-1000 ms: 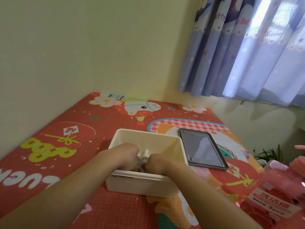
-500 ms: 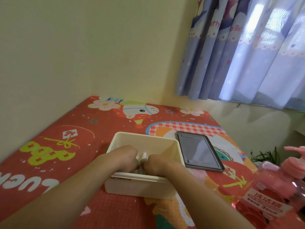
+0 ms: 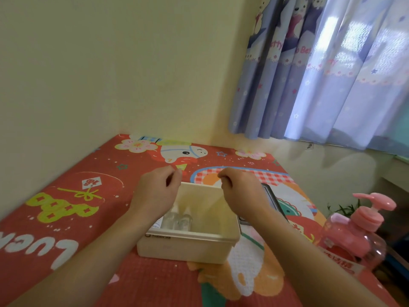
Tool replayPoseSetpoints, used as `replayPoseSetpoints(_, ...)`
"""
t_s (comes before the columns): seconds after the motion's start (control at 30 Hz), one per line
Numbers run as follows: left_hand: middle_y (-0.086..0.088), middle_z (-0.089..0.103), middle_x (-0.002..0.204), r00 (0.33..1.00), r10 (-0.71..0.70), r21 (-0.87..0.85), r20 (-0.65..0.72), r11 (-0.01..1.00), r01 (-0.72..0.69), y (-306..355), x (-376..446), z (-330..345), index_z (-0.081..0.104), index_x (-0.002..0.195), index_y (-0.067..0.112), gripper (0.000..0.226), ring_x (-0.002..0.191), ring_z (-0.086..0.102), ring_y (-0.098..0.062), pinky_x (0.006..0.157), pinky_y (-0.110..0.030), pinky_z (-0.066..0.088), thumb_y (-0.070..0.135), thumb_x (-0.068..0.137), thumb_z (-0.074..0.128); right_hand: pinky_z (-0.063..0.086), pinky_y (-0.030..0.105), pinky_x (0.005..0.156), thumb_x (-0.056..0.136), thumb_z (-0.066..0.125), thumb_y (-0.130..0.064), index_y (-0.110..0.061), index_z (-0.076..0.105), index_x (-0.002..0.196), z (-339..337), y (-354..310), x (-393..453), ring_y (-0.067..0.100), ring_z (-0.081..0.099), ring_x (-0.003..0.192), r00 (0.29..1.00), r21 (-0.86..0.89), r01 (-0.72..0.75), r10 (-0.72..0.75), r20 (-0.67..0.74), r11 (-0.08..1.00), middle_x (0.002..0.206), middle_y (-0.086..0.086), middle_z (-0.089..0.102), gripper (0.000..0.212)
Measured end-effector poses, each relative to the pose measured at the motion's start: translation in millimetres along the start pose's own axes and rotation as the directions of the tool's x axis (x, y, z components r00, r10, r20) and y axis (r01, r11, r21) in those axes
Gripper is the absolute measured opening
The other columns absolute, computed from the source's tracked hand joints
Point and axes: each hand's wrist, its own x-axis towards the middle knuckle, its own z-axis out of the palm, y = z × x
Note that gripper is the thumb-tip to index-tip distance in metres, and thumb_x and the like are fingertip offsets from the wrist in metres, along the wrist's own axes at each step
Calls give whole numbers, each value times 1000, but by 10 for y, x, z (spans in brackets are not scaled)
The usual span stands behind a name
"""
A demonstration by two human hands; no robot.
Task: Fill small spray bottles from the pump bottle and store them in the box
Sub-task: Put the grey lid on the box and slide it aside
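Note:
A cream plastic box (image 3: 188, 244) stands on the red patterned table. Two small clear spray bottles (image 3: 177, 220) stand upright side by side in its near left corner. My left hand (image 3: 155, 193) hovers above the box's left side, and my right hand (image 3: 241, 191) above its right side. Both hands hold nothing and their fingers hang loosely curled. The pink pump bottle (image 3: 356, 233) stands at the table's right edge, away from both hands.
A dark tablet (image 3: 274, 202) lies flat just right of the box, partly hidden by my right arm. The wall runs along the left and back of the table. Blue curtains (image 3: 321, 74) hang at the back right. The table's right edge drops off beside the pump bottle.
Both hands have lifted out of the box and moved apart, letting go of the small spray bottles, which now stand inside the box.

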Motion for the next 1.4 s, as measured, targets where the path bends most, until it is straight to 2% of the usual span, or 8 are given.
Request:
replayPoseSetpoints(0.1, -4, 61, 69, 994, 24, -5, -103, 1000, -24, -25, -74, -52, 58, 71, 8, 46, 72, 55, -25, 65, -46, 44, 36, 103, 42, 47, 32, 80, 99, 49, -13, -15, 71, 114, -120, 169, -79, 26, 64, 99, 994, -6, -24, 23, -111, 1000, 111, 4, 73, 27)
replayPoseSetpoints(0.23, 6, 63, 84, 987, -24, -20, -157, 1000, 21, -158, -242, -70, 63, 83, 16, 25, 85, 56, -19, 74, -39, 46, 25, 102, 50, 50, 33, 75, 97, 49, -11, -15, 71, 106, -145, 442, -242, 26, 63, 90, 988, -71, -104, 95, -120, 992, 104, 4, 72, 25)
replayPoseSetpoints(0.43, -1, 68, 98, 977, -152, 81, -152, 983, 166, -445, -386, -83, 72, 98, 13, 19, 95, 61, -23, 82, -43, 50, 14, 97, 53, 56, 33, 79, 99, 47, -15, -18, 69, 109, 67, 774, -417, 19, 61, 87, 972, -277, -179, 213, 97, 944, 105, 0, 66, 25)
replayPoseSetpoints(0.57, 5, 63, 105, 961, -235, 56, -144, 968, 245, -498, -451, -86, 72, 108, 13, 25, 97, 55, -13, 83, -30, 43, 5, 97, 50, 54, 32, 80, 98, 51, -18, -23, 66, 114, 255, 901, -496, 19, 56, 95, 953, -366, -118, 209, 220, 923, 110, 0, 61, 23)
replayPoseSetpoints(0.73, 7, 60, 105, 959, -246, 36, -138, 967, 253, -541, -459, -52, 72, 106, 12, 29, 99, 56, -13, 85, -28, 42, -2, 95, 49, 48, 30, 78, 101, 48, -28, -25, 68, 111, 457, 925, -535, 19, 52, 97, 946, -397, 7, 123, 299, 918, 106, -1, 58, 23)
replayPoseSetpoints(0.9, 8, 59, 101, 966, -217, 42, -141, 973, 225, -577, -464, -32, 72, 95, 15, 31, 97, 55, -13, 83, -27, 39, -5, 93, 49, 43, 29, 71, 97, 54, -26, -24, 68, 108, 590, 886, -490, 20, 53, 99, 949, -430, 8, 129, 287, 903, 104, 0, 57, 18)
replayPoseSetpoints(1.1, 7, 61, 101, 974, -187, 48, -132, 980, 194, -613, -478, -30, 66, 82, 25, 38, 96, 55, -13, 80, -26, 39, -6, 93, 48, 47, 31, 80, 98, 53, -28, -21, 62, 118, 686, 901, -434, 22, 53, 107, 943, -455, -72, 209, 259, 888, 113, 3, 58, 23)
replayPoseSetpoints(1.4, 5, 61, 99, 971, -201, 30, -131, 978, 206, -596, -485, -24, 65, 80, 23, 37, 95, 56, -14, 78, -27, 38, -8, 92, 47, 52, 36, 92, 92, 65, -24, -20, 65, 112, 683, 846, -330, 24, 53, 112, 904, -533, -41, 259, 341, 845, 115, 6, 57, 21)
